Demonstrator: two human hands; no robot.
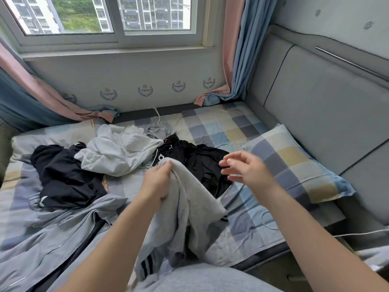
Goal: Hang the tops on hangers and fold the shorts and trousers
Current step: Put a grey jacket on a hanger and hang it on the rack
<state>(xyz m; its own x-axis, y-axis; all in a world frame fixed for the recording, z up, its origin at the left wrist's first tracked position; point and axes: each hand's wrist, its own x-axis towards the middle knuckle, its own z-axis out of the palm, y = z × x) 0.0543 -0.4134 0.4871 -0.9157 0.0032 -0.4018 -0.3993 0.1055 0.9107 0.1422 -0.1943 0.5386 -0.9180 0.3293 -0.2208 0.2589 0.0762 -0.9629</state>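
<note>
Left hand (159, 182) pinches 1 grey garment (189, 209) up off the bed (221, 123), likely to shake it out; right hand (244, 167) hovers spread, empty.

In front of me lies a bed under a checked sheet (221, 127) of blue, grey, cream and yellow squares; a pillow (294, 165) in the same check rests at its right end, against a grey padded headboard (326, 102); beyond the bed a wall carries a row of crest emblems (145, 90) beneath a white windowsill (117, 52); the sliding window (117, 17) above looks onto tower blocks (147, 11) and trees; pink-and-blue curtains hang at my right (242, 49) and left (31, 91), their hems pooled on the bed; a white cable (357, 233) trails along the bed's right edge.
</note>
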